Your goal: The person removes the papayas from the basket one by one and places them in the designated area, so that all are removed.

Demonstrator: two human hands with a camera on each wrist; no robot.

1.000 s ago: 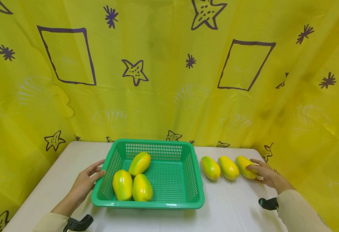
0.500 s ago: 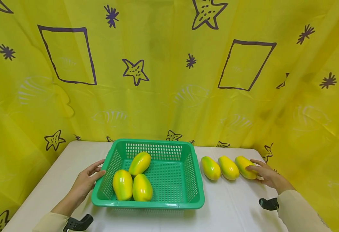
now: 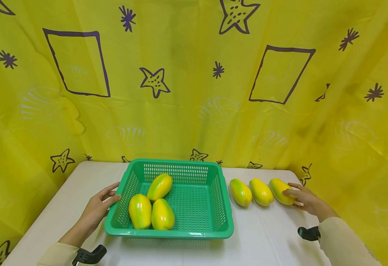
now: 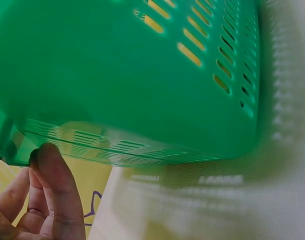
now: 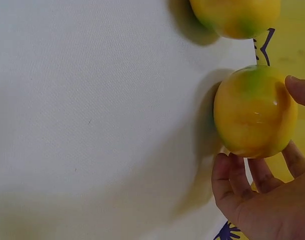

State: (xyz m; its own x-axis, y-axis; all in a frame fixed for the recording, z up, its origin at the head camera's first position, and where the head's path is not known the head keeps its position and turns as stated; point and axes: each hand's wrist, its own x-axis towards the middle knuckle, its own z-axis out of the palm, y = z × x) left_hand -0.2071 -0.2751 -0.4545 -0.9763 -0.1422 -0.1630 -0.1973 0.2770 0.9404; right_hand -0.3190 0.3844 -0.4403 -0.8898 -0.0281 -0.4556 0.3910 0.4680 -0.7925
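In the head view, a green plastic basket (image 3: pixel 194 234) stands on the table with three yellow-green mangoes in its left part, one mango (image 3: pixel 160 187) behind the other two. My left hand (image 3: pixel 95 208) holds the basket's left rim; in the left wrist view its curled fingers (image 4: pixel 57 192) touch the rim's underside. To the basket's right, three more mangoes lie in a row. My right hand (image 3: pixel 310 201) grips the rightmost mango (image 3: pixel 279 190). The right wrist view shows the thumb on one side of this mango (image 5: pixel 255 112) and the fingers below it.
The other two loose mangoes, the near one (image 3: pixel 241 193) and the middle one (image 3: pixel 261 192), lie between the basket and my right hand. A white-covered table (image 3: pixel 257 236) carries everything. A yellow patterned curtain (image 3: pixel 187 122) hangs along its back and sides.
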